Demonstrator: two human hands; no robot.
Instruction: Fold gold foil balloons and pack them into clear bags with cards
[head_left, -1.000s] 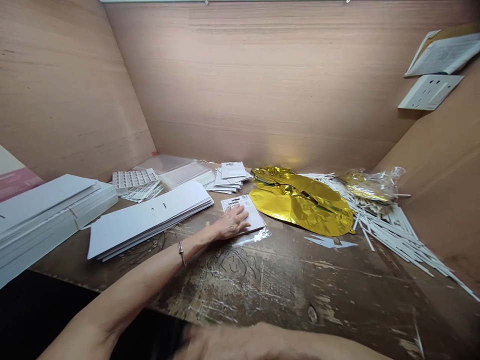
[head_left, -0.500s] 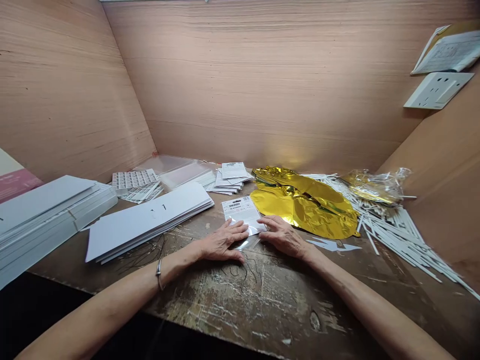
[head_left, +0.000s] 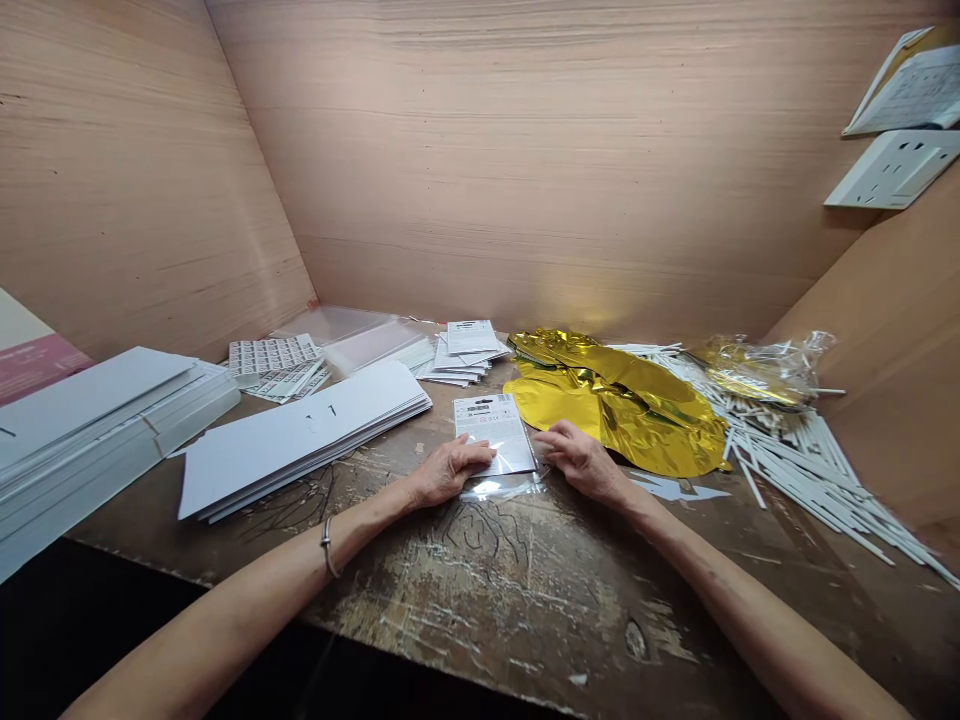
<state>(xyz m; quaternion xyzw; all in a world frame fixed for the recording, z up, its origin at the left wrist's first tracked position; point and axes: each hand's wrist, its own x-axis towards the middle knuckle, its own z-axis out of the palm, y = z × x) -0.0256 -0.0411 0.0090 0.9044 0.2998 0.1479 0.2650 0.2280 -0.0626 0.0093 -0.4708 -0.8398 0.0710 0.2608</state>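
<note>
A white printed card in a clear plastic bag (head_left: 504, 425) lies on the worn tabletop in front of me, its clear flap toward me. On its left edge, my left hand (head_left: 450, 470) is closed, with the fingers bent over the card's face. My right hand (head_left: 581, 460) is just beyond the card's right edge, its fingers curled together; whether they pinch anything is hidden. Gold foil balloons (head_left: 622, 405) lie flat right behind my right hand. A pile of bagged cards (head_left: 469, 345) sits behind the card.
Stacks of long white card (head_left: 300, 440) and folded white sheets (head_left: 97, 420) fill the left. Label sheets (head_left: 274, 360) and clear bags (head_left: 375, 345) lie at the back. White sticks (head_left: 817, 480) spread at the right beside a plastic bag (head_left: 780, 370). Wooden panels (head_left: 487, 160) enclose the table.
Both hands were spread flat over the bagged card. My left fingers have since bent onto its left edge. My right hand has curled and moved right, off the card.
</note>
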